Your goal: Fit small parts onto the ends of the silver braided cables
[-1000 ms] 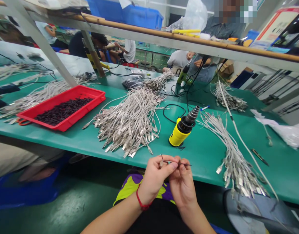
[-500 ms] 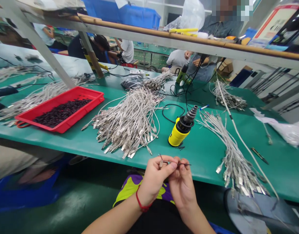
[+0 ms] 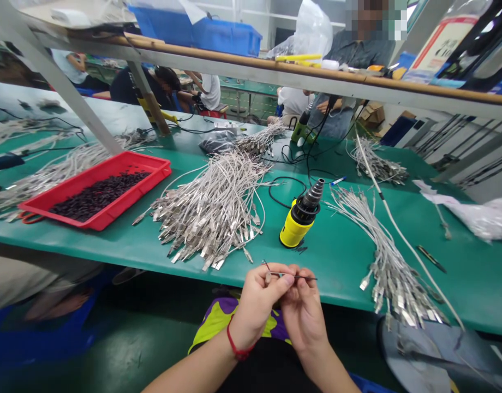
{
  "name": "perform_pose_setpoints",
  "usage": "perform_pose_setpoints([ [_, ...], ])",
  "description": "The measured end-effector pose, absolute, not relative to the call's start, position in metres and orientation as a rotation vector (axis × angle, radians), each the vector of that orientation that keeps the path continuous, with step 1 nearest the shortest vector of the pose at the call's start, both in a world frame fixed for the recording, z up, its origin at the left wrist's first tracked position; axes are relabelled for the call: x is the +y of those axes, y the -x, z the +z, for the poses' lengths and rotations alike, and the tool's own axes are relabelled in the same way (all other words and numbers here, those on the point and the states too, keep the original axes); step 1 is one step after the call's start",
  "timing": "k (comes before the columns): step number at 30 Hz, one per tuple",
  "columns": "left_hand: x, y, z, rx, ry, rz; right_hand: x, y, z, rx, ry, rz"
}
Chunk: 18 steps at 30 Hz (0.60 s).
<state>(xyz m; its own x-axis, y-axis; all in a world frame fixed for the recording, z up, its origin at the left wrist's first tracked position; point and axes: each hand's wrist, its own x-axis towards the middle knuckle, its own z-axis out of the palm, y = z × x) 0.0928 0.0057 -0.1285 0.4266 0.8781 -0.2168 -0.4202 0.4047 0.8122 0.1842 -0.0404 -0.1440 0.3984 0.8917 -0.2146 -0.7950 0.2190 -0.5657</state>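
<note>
My left hand [image 3: 261,292], with a red cord round its wrist, pinches a short cable [image 3: 268,276] at the table's front edge. Its fingertips meet those of my right hand [image 3: 304,305], which pinches a thin dark piece [image 3: 307,278] sticking out to the right. The fine detail between the fingers is hidden. Just beyond my hands stands a yellow and black heat gun [image 3: 297,224], nozzle up. A large pile of white USB cables [image 3: 218,213] lies to its left, and another bundle [image 3: 392,273] to its right.
A red tray [image 3: 99,218] of small black pieces sits on the green table [image 3: 124,245] at the left. A metal-legged shelf [image 3: 243,63] with blue bins [image 3: 226,35] crosses above. Tweezers [image 3: 431,258] and a plastic bag [image 3: 490,218] lie at the right. Several people are beyond.
The whole view has shifted slightly, so the table's things appear a little further left. My hands keep nearly the same pose and grip.
</note>
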Motion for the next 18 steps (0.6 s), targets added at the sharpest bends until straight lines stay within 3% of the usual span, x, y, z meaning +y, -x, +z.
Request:
perform_pose_setpoints([
  [18, 0.0048, -0.0968, -0.1329, 0.742, -0.815, 0.913, -0.0440, -0.1878, -0.1465, -0.298, 0.805, 1.009],
])
